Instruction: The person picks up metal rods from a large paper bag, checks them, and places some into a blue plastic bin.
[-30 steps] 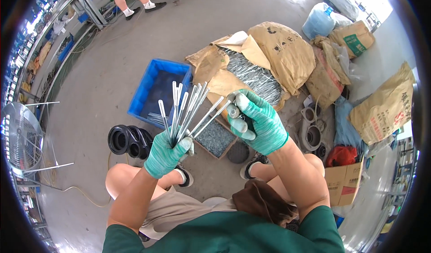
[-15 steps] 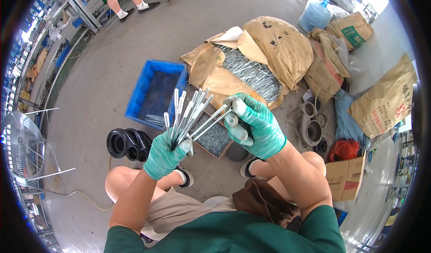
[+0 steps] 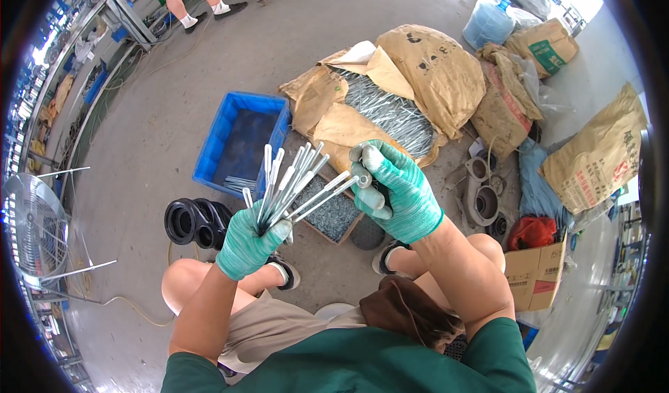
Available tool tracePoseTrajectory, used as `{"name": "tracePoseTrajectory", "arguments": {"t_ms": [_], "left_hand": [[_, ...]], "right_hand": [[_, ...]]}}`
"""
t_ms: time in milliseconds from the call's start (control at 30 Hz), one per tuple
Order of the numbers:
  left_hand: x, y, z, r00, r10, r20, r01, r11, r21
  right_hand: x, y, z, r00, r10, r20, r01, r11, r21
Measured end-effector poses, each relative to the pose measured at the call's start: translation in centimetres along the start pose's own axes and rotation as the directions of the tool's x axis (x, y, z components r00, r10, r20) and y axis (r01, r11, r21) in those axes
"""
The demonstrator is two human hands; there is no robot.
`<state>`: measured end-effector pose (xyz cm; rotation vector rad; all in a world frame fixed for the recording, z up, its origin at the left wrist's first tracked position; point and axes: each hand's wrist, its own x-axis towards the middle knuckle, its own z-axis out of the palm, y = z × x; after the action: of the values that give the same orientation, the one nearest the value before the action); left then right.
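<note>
A fanned bunch of long silver metal rods (image 3: 289,177) stands up out of my left hand (image 3: 249,243), whose green-gloved fingers are closed round the lower ends. Two of the rods lean out to the right, their tips close to my right hand (image 3: 401,198). That hand, gloved the same way, is closed in a pinch on a small round metal washer (image 3: 363,181) near those tips. Whether more pieces sit inside its curled fingers is hidden. Beneath both hands is a shallow box (image 3: 339,238) of small grey metal pieces.
A blue bin (image 3: 204,163) with some rods inside stands front left of an open paper sack (image 3: 327,125) full of rods. Black ring-shaped parts (image 3: 182,222) and a fan (image 3: 35,229) are at left. Metal castings (image 3: 481,201) and a carton (image 3: 536,278) are at right.
My left hand has moved slightly left and down with the bunch. The leaning rod tips have drawn back a little from the right hand's fingers, which keep their pinch.
</note>
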<state>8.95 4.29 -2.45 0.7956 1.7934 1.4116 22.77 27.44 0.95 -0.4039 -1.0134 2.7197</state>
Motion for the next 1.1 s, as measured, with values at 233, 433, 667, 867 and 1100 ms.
{"name": "tracePoseTrajectory", "arguments": {"t_ms": [233, 433, 667, 867, 1100], "left_hand": [[0.0, 0.4, 0.3, 1.0, 0.025, 0.013, -0.026, 0.995, 0.092], [0.1, 1.0, 0.5, 1.0, 0.015, -0.006, -0.014, 0.993, 0.121], [0.3, 0.7, 0.5, 0.991, 0.131, -0.025, -0.11, 0.906, 0.409], [0.5, 0.0, 0.7, 0.977, 0.204, 0.069, -0.209, 0.825, 0.525], [0.0, -1.2, 1.2, 0.989, 0.021, 0.144, -0.024, 1.0, 0.018]], "right_hand": [[-0.3, -0.5, 0.6, 0.997, -0.029, -0.069, 0.017, 0.985, -0.17], [-0.4, -1.3, 1.2, 0.986, -0.065, -0.156, -0.003, 0.916, -0.401], [0.0, -3.2, 0.2, 0.99, -0.139, 0.012, 0.057, 0.326, -0.944], [0.0, -3.5, -1.5, 0.995, 0.018, 0.095, 0.092, 0.14, -0.986], [-0.6, -5.1, 0.3, 0.966, 0.256, 0.034, -0.124, 0.577, -0.807]]}}
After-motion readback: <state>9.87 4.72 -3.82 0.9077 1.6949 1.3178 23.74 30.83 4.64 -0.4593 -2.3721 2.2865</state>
